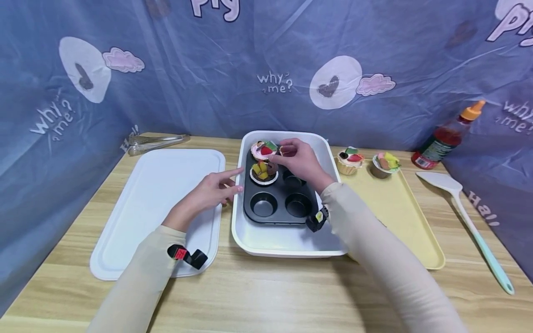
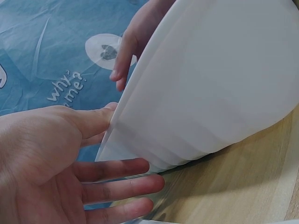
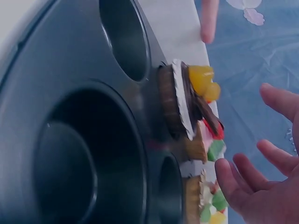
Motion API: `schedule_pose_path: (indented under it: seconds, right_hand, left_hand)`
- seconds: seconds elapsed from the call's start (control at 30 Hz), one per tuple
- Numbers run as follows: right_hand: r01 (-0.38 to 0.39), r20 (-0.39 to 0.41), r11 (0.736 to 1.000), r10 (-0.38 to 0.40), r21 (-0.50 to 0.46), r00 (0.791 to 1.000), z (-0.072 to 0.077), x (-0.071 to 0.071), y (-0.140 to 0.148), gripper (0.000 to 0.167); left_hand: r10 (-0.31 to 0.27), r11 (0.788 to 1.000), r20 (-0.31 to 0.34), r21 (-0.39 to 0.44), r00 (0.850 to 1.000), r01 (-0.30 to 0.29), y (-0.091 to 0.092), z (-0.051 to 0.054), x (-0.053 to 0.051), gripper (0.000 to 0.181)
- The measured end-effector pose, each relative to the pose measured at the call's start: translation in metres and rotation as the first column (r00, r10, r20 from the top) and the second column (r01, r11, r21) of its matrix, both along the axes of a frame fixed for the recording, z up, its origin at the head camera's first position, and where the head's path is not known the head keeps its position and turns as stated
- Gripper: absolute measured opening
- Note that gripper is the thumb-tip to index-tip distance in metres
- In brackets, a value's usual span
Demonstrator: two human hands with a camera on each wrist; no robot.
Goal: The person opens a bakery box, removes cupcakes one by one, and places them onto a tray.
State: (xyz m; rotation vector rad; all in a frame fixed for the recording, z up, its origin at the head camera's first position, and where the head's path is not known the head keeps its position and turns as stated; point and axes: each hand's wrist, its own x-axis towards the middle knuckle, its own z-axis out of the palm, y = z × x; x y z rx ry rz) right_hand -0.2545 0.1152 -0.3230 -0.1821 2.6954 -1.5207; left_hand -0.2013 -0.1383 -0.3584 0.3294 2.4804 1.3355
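Note:
A dark muffin tin (image 1: 281, 206) lies inside a white plastic bin (image 1: 287, 246). In its cups sit a chocolate cupcake with yellow pieces (image 1: 261, 173), a pink-topped cupcake (image 1: 260, 151) and a third cupcake (image 3: 192, 199), mostly covered by my right hand in the head view. My right hand (image 1: 303, 163) hovers over the tin's far right side; the right wrist view shows its fingers spread and holding nothing. At the bin's left side is my left hand (image 1: 210, 190), its thumb touching the rim and its other fingers extended outside the wall.
A white tray (image 1: 166, 185) lies left, with metal tongs (image 1: 154, 142) behind it. On the right, a cream-topped cupcake (image 1: 349, 163) and a brown-cased cupcake (image 1: 382, 169) stand at the yellow tray's (image 1: 399, 217) far end. Beyond are a sauce bottle (image 1: 443, 141) and a spatula (image 1: 466, 215).

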Motion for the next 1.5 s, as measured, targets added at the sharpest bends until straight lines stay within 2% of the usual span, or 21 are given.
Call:
schedule_pose_path:
  seconds: [0.53,0.97,1.3,1.5]
  right_hand:
    - [-0.096,0.034,0.995,0.095,0.017,0.995,-0.017,0.004,-0.009,0.062]
    - [-0.140,0.051,0.989,0.138,0.047,0.989,-0.023,0.007,-0.011,0.061]
    - [-0.206,-0.020,0.975,0.209,0.086,0.978,-0.029,0.007,-0.010,0.062]
    - [-0.218,-0.039,0.971,0.223,0.103,0.974,-0.030,0.008,-0.011,0.059]
  left_hand:
    - [0.001,1.000,0.012,-0.010,1.000,-0.001,0.000,0.001,0.000,0.059]
    - [-0.006,1.000,0.002,0.000,1.000,0.006,-0.001,0.000,-0.001,0.058]
    - [-0.014,1.000,-0.002,0.004,1.000,0.014,-0.001,0.000,-0.001,0.058]
    - [-0.016,1.000,-0.008,0.004,1.000,0.016,-0.001,-0.001,-0.001,0.058]
